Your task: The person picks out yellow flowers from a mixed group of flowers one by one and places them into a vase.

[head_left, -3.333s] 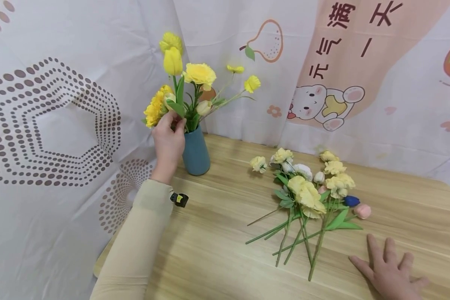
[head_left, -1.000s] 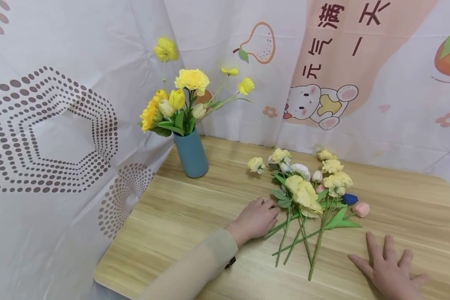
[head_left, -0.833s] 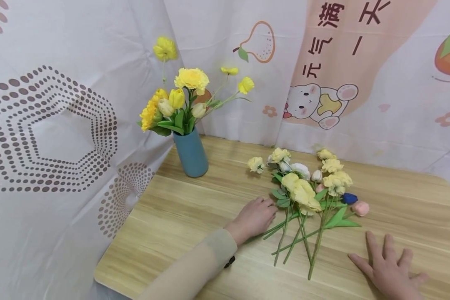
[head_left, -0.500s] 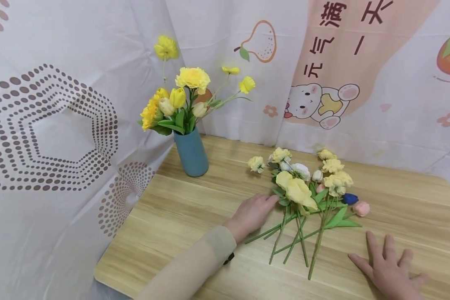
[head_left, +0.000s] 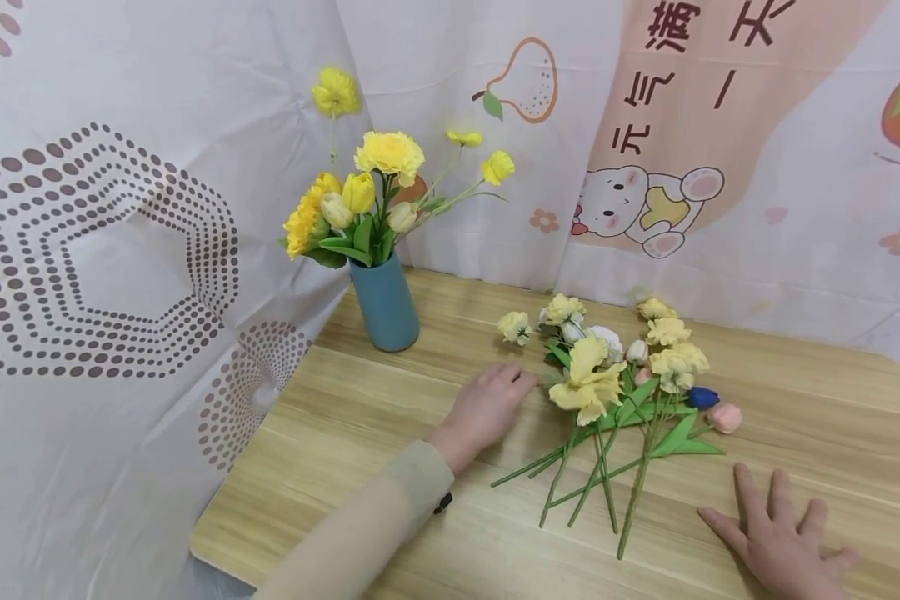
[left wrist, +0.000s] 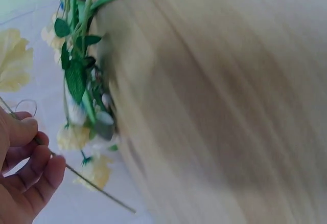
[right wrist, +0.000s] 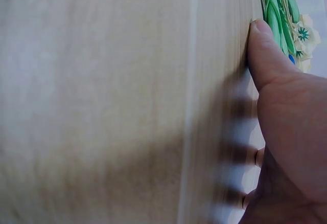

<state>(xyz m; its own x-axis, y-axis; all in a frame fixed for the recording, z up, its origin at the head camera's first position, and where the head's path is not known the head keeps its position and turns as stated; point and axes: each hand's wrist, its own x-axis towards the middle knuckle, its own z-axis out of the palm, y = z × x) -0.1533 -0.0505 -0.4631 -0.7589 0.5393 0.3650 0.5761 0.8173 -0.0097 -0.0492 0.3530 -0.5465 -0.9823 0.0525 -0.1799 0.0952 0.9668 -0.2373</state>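
My left hand (head_left: 487, 408) pinches the thin stem (left wrist: 99, 189) of a pale yellow artificial flower (head_left: 587, 383). In the left wrist view the stem runs between thumb and fingers, with petals at the left edge. The bloom is in front of a loose pile of artificial flowers, with crossed green stems (head_left: 607, 475) towards the near side. My right hand (head_left: 783, 537) rests on the table at the lower right, fingers spread, and holds nothing. A blue vase (head_left: 386, 304) stands upright at the back left, filled with yellow flowers (head_left: 388, 156) and pale tulips.
The wooden table (head_left: 390, 433) has a rounded left corner. A printed curtain (head_left: 450, 75) hangs right behind it and along the left side. In the pile lie a blue tulip (head_left: 702, 397), a pink tulip (head_left: 725, 417) and several pale yellow blooms (head_left: 675, 367).
My left hand has left the vase flowers and gone to the pile. It has drawn the large pale yellow flower leftward and turned its bloom. My right hand stays put.
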